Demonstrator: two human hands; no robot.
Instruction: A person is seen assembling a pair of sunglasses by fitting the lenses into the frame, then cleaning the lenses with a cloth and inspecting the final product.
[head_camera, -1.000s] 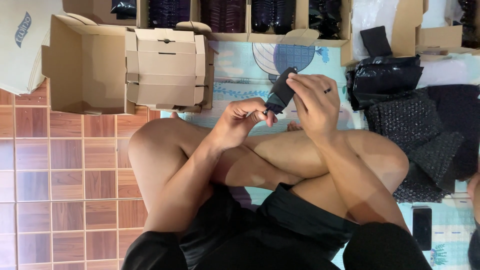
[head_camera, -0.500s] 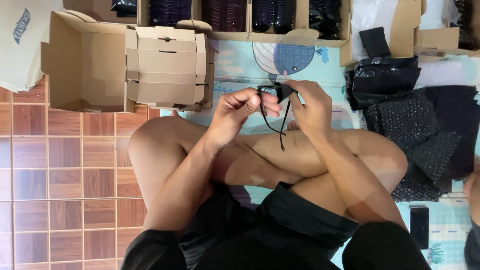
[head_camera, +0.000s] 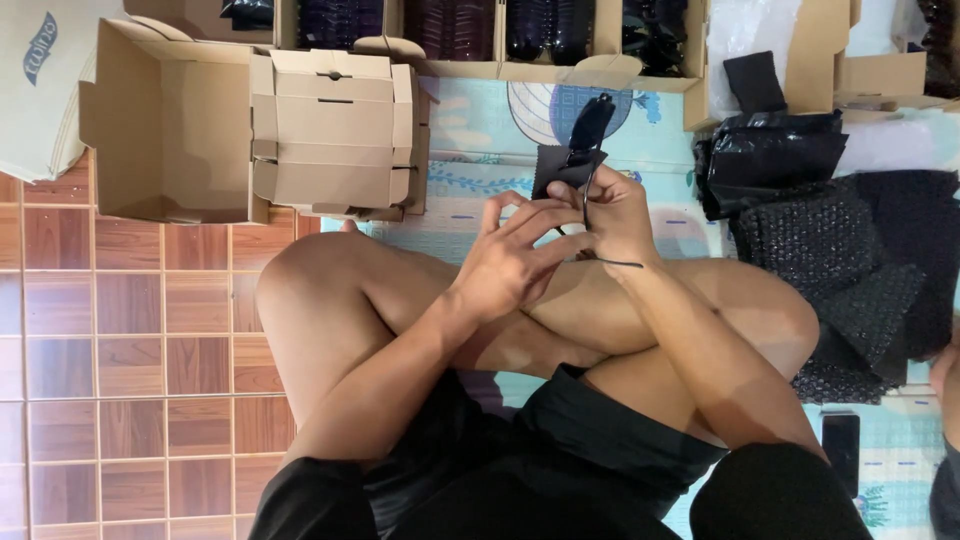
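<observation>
Two hands meet above crossed legs. Left hand (head_camera: 515, 262) and right hand (head_camera: 615, 215) both clamp a small black plastic device with cord (head_camera: 572, 160). Folded brown cardboard boxes (head_camera: 330, 135) lie nearby on the floor.

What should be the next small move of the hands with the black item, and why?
Probably pull the thin black cord snug. Both the left hand and the right hand pinch the small black pouch above the crossed legs, and the cord hangs loose below the right hand.

Matt black cloth pouch (head_camera: 562, 168), matt brown cardboard boxes (head_camera: 330, 130), glossy black plastic bags (head_camera: 770, 160), smooth glazed brown floor tiles (head_camera: 130, 340).
</observation>
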